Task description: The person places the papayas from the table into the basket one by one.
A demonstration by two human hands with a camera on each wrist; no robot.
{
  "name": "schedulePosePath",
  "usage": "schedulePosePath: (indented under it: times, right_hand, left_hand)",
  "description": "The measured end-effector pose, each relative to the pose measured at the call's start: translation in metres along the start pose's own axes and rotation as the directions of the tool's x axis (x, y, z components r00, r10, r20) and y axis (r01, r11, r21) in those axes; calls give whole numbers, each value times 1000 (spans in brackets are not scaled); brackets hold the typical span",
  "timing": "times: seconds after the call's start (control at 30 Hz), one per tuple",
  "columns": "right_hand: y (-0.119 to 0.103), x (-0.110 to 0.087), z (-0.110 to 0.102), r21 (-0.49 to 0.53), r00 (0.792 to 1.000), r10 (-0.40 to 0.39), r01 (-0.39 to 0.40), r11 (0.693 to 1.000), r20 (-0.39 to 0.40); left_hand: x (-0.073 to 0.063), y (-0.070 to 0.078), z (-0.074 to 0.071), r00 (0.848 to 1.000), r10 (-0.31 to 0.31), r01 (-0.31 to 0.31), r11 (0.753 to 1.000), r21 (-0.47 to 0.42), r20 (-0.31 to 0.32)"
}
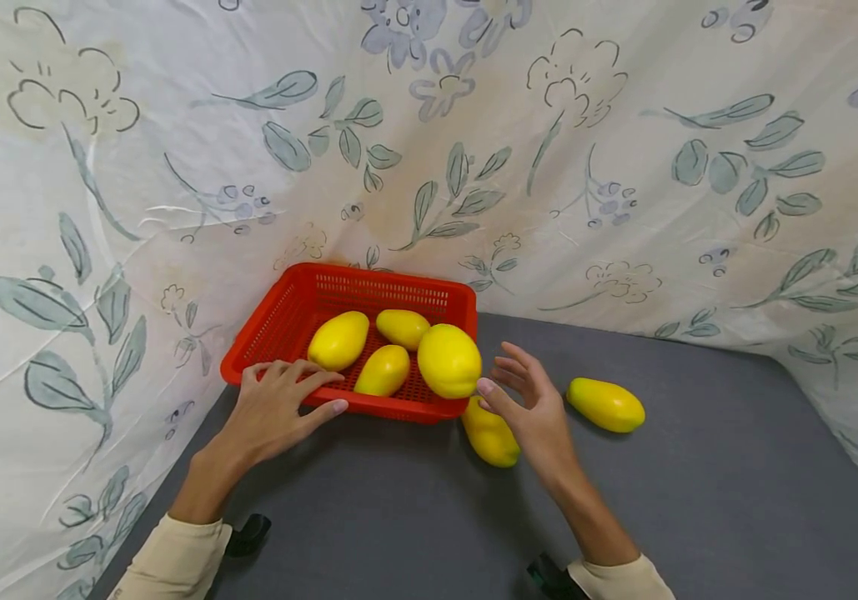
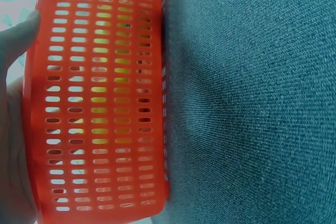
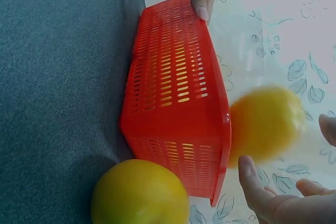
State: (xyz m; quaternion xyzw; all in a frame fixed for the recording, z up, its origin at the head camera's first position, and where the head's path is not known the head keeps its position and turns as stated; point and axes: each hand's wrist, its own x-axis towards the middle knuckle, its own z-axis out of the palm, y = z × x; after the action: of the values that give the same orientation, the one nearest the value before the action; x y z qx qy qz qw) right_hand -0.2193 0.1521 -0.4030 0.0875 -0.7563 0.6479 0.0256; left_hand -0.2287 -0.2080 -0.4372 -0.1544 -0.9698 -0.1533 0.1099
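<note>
A red plastic basket (image 1: 398, 407) with slotted walls holds three yellow mangoes, one of them a large mango (image 1: 338, 341) at its left. My left hand (image 1: 271, 408) grips the basket's near rim, fingers over the edge and thumb on the near side. Above the basket's right end is another mango (image 1: 449, 361), blurred in the right wrist view and apart from the fingers there. Beside it my right hand (image 1: 529, 408) has its fingers spread and holds nothing. Just below that hand, a mango (image 1: 490, 433) lies on the table against the basket's right side.
Farther right on the dark grey table (image 1: 699, 483) lies one more mango (image 1: 606, 405). A floral cloth (image 1: 429, 167) hangs close behind the basket and along the left side.
</note>
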Motion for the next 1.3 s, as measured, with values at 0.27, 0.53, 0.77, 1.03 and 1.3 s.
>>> schedulePosePath:
  times: [0.27,0.53,0.77,1.03,1.3]
  right_hand:
    - [5,-5,-3,-58,1000,1,-3,998,-30]
    - [10,-9,-9,-85,999,-19,15,996,-41]
    - [14,-11,-12,-81,999,-14,11,997,-43]
    - [17,-12,-15,-80,999,1,-3,997,-36]
    - [21,-13,-17,-80,999,-26,22,997,-43]
  left_hand:
    - [-2,-2,0,1000,8,-8,1000,-5,-3]
    - [-3,-1,-1,1000,15,-15,1000,3,-13]
    - [-4,0,-1,1000,16,-16,1000,3,-17]
    - [-4,1,0,1000,13,-13,1000,14,-15]
    - [-4,1,0,1000,16,-15,1000,24,-21]
